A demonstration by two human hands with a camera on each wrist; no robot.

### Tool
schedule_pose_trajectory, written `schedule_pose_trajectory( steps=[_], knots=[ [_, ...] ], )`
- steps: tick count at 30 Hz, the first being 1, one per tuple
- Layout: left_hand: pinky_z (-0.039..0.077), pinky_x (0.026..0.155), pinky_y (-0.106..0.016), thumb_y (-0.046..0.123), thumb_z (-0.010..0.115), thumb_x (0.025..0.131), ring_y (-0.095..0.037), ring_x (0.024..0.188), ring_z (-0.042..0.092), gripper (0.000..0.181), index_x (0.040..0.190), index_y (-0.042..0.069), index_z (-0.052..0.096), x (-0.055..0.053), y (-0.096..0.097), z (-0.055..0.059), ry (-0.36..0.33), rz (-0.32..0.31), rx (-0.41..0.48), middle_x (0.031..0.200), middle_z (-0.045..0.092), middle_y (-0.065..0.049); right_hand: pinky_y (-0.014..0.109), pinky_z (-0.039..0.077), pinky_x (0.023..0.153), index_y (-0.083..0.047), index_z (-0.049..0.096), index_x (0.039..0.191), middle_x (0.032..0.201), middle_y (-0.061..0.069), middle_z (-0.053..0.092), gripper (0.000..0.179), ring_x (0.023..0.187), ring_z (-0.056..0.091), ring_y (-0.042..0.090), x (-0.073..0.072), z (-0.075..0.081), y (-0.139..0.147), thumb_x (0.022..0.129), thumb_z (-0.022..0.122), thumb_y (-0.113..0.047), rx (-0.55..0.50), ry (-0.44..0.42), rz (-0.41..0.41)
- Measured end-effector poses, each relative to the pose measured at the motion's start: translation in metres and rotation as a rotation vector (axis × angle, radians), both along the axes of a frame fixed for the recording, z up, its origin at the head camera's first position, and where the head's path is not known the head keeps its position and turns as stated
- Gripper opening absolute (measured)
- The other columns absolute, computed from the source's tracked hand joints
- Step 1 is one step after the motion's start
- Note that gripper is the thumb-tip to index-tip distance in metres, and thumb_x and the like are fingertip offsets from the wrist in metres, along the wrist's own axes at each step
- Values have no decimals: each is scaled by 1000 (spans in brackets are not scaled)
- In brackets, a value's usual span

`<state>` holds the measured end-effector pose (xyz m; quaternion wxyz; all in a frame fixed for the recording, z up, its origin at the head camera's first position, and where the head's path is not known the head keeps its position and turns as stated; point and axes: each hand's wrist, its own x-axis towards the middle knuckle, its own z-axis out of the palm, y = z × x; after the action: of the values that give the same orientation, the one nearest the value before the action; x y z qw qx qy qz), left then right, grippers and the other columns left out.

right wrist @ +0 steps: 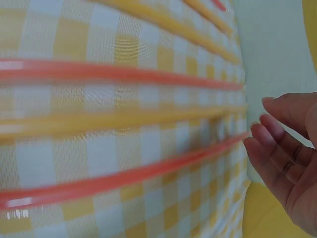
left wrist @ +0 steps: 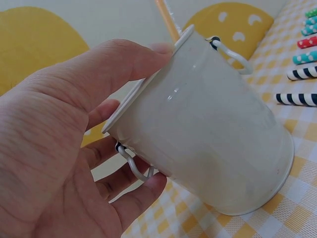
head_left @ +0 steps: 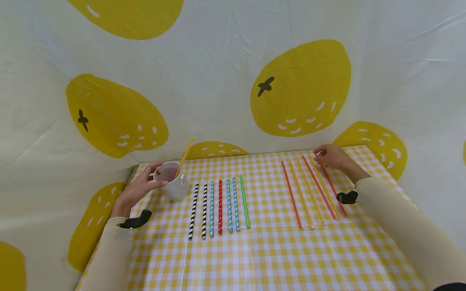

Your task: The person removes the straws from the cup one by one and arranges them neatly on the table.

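Note:
My left hand point(head_left: 140, 189) holds a white pail point(left wrist: 213, 129) with small side handles, the thumb at its rim and the other fingers at the far side around one handle. A yellow straw point(head_left: 184, 157) leans inside the pail and sticks up above the rim. At the far right of the table my right hand point(head_left: 332, 156) is at the far end of a red straw point(right wrist: 124, 179), thumb and fingertips apart. A fingertip is by that straw's tip; whether they touch I cannot tell. Beside it lie a yellow straw point(right wrist: 124, 120) and another red straw point(right wrist: 124, 73).
Left of these lie more yellow straws point(head_left: 301, 194) and a red straw point(head_left: 291, 196). Mid-table is a row of patterned straws: black-striped point(head_left: 193, 212), blue dotted point(head_left: 212, 208), red dotted point(head_left: 220, 207) and green point(head_left: 244, 201). A lemon-print curtain point(head_left: 218, 81) hangs behind the checked tablecloth point(head_left: 276, 258).

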<state>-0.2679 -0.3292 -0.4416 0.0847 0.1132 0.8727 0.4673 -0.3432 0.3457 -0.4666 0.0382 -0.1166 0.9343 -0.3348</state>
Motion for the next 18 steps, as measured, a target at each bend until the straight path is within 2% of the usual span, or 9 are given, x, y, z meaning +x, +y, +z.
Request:
schedule_pose_trajectory(
  steps=[4,7,9,14,18],
  knots=[
    [37,105,-56,31,69,99,-46,143,32,76,159,17,24,1,1,1,2,8,-9,161,25,-16,43,57,71,8,63,127,105,23,65,32,83,67,33,0,6,-20,100,62,-10,-80,48,18],
    [38,105,-55,29,68,99,-45,142,33,76,159,17,24,1,2,2,4,5,0,160,27,-16,47,58,79,4,61,132,111,24,63,34,91,68,34,0,12,-37,102,60,-11,-162,26,32],
    [37,105,-55,28,68,99,-45,142,33,75,160,16,24,2,2,3,5,-1,8,160,27,-16,46,58,83,1,59,135,115,24,62,35,94,67,29,-1,17,-49,103,59,-12,-201,18,51],
    [36,105,-56,27,68,100,-45,142,32,75,160,17,23,2,3,4,4,-14,23,160,27,-16,28,56,81,-3,59,139,121,25,61,38,94,65,15,-3,25,-74,103,61,-13,-324,39,118],
    [35,106,-57,27,68,100,-46,143,31,75,160,16,24,1,4,4,-2,-15,31,160,27,-16,25,55,82,-3,57,142,125,24,62,40,102,64,21,-5,29,-91,103,60,-14,-406,65,192]
  ],
)
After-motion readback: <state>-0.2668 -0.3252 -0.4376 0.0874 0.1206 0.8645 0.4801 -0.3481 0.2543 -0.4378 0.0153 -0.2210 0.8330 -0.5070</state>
